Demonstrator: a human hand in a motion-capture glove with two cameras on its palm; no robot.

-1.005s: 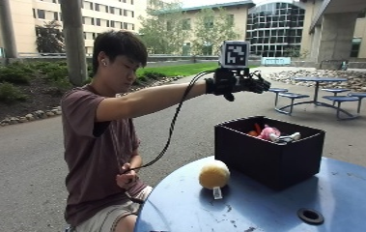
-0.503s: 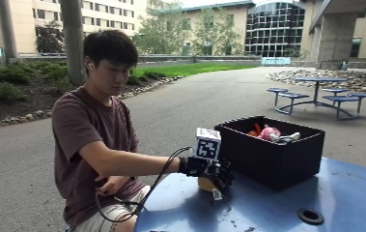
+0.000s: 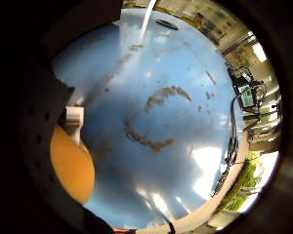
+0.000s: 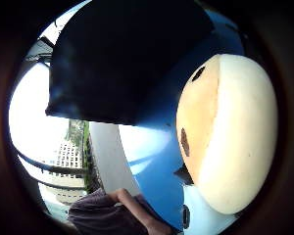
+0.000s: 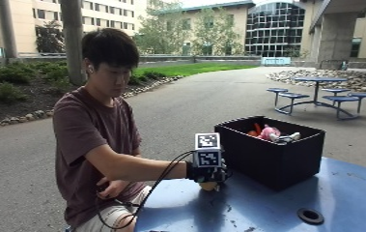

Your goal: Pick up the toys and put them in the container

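The table [image 5: 337, 193] is painted blue, smooth and faintly glossy, marked with brownish scuffs. The container [image 5: 269, 150] looks matt black. The toy [image 4: 225, 132] is smooth, matt, cream and tan.

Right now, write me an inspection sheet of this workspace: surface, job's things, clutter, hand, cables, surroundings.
Surface: round blue table, paint worn in curved brown marks, a dark hole near its edge.
Job's things: black container on the table, already holding pink and orange toys; one round orange and cream toy beside the container, under the hand.
Clutter: nothing seen.
Hand: gloved right hand down on the round toy; whether the fingers are curled round it cannot be told.
Cables: a black cable runs from the glove along the arm to the person's lap.
Surroundings: outdoor paved courtyard, picnic tables behind, buildings, lawn and shrubs.
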